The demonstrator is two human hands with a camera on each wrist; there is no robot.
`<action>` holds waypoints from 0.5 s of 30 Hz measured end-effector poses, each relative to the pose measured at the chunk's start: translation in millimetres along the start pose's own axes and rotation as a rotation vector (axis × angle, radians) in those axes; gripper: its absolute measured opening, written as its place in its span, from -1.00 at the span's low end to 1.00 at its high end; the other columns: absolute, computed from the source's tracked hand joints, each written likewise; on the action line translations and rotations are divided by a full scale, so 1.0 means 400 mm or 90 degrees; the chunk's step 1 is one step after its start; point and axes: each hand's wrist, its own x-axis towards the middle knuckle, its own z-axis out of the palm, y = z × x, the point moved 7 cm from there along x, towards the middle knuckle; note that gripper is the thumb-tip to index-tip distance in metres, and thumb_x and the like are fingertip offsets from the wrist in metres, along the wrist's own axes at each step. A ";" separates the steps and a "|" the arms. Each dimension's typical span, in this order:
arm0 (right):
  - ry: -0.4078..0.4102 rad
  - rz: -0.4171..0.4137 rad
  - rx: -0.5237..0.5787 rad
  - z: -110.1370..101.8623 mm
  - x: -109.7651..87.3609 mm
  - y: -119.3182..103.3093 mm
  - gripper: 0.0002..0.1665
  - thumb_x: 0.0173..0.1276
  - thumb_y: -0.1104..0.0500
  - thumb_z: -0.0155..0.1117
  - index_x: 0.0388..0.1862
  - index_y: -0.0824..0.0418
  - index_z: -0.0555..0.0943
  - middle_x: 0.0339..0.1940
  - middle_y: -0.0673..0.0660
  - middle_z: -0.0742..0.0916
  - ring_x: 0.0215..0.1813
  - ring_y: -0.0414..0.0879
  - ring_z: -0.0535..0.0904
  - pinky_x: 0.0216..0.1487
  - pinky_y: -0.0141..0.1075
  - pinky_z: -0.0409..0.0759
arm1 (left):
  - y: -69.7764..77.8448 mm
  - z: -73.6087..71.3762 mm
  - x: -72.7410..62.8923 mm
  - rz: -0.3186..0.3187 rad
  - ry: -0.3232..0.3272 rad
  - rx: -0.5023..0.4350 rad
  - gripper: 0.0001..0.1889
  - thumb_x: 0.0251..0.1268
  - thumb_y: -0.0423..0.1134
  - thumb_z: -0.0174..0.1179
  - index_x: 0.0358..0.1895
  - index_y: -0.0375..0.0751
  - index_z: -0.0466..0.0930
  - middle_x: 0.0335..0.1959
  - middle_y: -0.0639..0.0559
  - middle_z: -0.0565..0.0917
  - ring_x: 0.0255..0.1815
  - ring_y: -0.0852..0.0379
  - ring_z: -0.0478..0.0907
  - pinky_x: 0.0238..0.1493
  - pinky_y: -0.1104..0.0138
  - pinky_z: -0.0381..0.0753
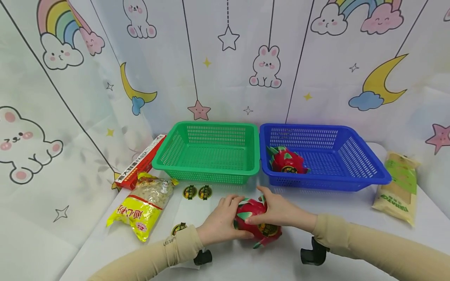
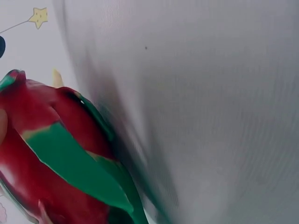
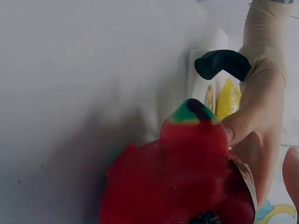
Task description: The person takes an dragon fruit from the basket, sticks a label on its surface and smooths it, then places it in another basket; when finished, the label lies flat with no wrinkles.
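Observation:
A red dragon fruit with green-tipped scales and a dark round sticker lies on the white table between both hands. My left hand grips its left side, thumb toward the front. From the right, my right hand holds it with the thumb across the top, beside the sticker. The left wrist view has the dragon fruit close up, with green scales. In the right wrist view the dragon fruit fills the bottom, and the left hand touches its far side. Fingers behind the fruit are partly hidden.
A green basket stands behind the hands. Beside it, a blue basket holds another dragon fruit. At left lie a pasta box, a yellow bag and a sheet of round stickers. A beige packet lies at right.

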 end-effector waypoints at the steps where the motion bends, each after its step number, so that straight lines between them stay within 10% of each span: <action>1: -0.003 0.007 -0.006 0.002 0.002 0.003 0.28 -0.18 -0.32 0.44 0.37 0.33 0.13 -0.04 0.20 0.62 -0.11 -0.02 0.58 -0.22 -0.10 0.63 | 0.002 -0.001 0.001 0.002 0.003 0.012 -0.02 -0.19 0.28 0.35 0.30 -0.17 0.20 0.20 -0.07 0.32 0.16 0.01 0.31 0.08 0.17 0.49; 15: -0.082 -0.084 0.051 0.037 0.004 -0.020 0.26 -0.30 -0.04 0.63 0.29 0.34 0.11 -0.13 0.17 0.60 -0.13 -0.02 0.55 -0.17 -0.12 0.59 | 0.002 -0.006 -0.003 0.018 0.051 0.071 -0.07 -0.30 0.27 0.41 0.19 -0.17 0.31 0.05 -0.02 0.40 -0.05 0.11 0.36 -0.04 0.30 0.50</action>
